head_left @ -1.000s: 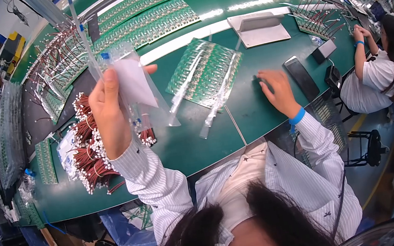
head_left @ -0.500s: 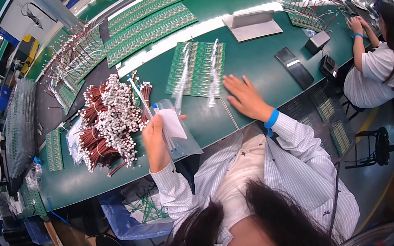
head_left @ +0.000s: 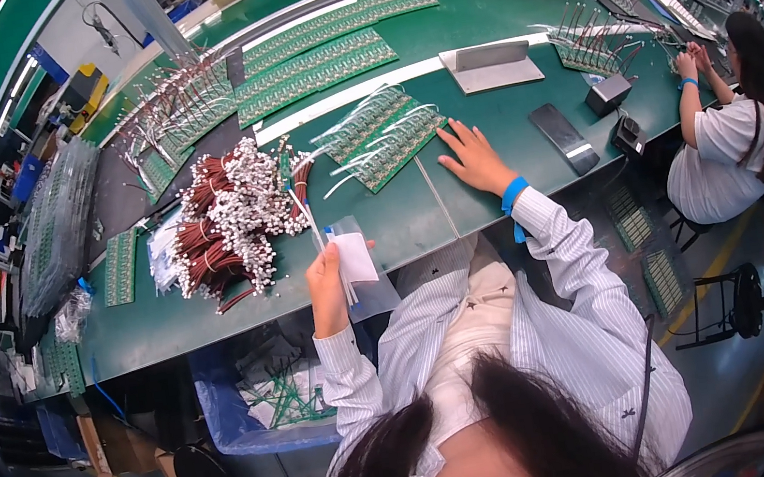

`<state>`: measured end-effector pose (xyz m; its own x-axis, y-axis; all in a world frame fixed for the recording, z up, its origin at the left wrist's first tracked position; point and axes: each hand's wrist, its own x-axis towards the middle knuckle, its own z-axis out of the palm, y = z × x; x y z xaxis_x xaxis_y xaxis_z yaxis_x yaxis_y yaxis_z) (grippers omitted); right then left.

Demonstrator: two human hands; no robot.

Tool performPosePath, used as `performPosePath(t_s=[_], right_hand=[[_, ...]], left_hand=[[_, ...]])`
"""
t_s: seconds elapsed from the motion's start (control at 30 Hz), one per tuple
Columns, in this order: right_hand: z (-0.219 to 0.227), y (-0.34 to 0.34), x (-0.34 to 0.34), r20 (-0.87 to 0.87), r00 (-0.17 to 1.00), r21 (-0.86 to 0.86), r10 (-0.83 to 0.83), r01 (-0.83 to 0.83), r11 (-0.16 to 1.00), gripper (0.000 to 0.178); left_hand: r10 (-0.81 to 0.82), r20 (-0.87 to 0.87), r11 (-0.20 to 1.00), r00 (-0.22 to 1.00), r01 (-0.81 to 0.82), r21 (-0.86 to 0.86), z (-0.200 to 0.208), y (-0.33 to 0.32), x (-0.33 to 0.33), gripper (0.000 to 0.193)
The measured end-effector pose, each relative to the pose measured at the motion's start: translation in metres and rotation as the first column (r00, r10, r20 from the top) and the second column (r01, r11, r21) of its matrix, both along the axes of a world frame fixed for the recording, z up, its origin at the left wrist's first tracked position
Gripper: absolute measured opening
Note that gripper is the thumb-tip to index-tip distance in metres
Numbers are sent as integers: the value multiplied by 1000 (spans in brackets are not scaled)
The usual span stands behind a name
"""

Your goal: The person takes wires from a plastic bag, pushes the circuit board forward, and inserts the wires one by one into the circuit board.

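Pinching a clear bag (head_left: pixel 375 300) between thumb and fingers, the left hand (head_left: pixel 326 288) hangs over the near edge of the tabletop (head_left: pixel 404 224); a white slip (head_left: pixel 357 257) and thin white strips (head_left: pixel 310 221) sit by the same grip. The right hand (head_left: pixel 481 163) is unclenched and holds nothing: fingers spread, tips at the right corner of a green board (head_left: pixel 389 152), contact not confirmable. Change noted: the left hand is lower than a second ago, the right has come across from beside the phone (head_left: pixel 563 135), and the board has turned aslant within the last half second. In my judgement, handling now centres on the board, the bag being kept aside. Board: flat, rigid-looking, closely ribbed with components, glossy white wires (head_left: pixel 341 183) trailing across it. Bag: limp, thin film. Left of the board, brown-and-white cable bundles (head_left: pixel 231 206) form a knobbly heap. Farther back stands a smooth, ledged metal block (head_left: pixel 494 76).
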<state>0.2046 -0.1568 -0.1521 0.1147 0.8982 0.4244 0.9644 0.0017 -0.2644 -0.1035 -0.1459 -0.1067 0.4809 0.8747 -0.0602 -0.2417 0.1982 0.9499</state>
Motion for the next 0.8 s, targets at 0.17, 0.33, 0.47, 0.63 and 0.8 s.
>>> performPosePath(t_s=[0.17,0.33,0.47,0.63,0.8], right_hand=[[7,-9,-5,36,998,-39,-47,48,998,44],[34,-32,-16,-115,992,1,48,-48,999,36],[115,-44,-41,-857,356,137,372,-538,832,35],[152,-35,-73,-904,117,274,411,-580,767,31],[147,-17,-73,-874,225,225,430,-598,769,23]], left_hand=[[-65,-50,998,997,65,-9,-1,1,13,40],[-33,-197,963,980,84,256,-14,5,28,37],[-59,-206,932,977,128,338,14,-18,45,31],[-156,-211,915,965,222,336,9,-15,64,28],[-214,-245,912,946,283,297,11,-15,68,30]])
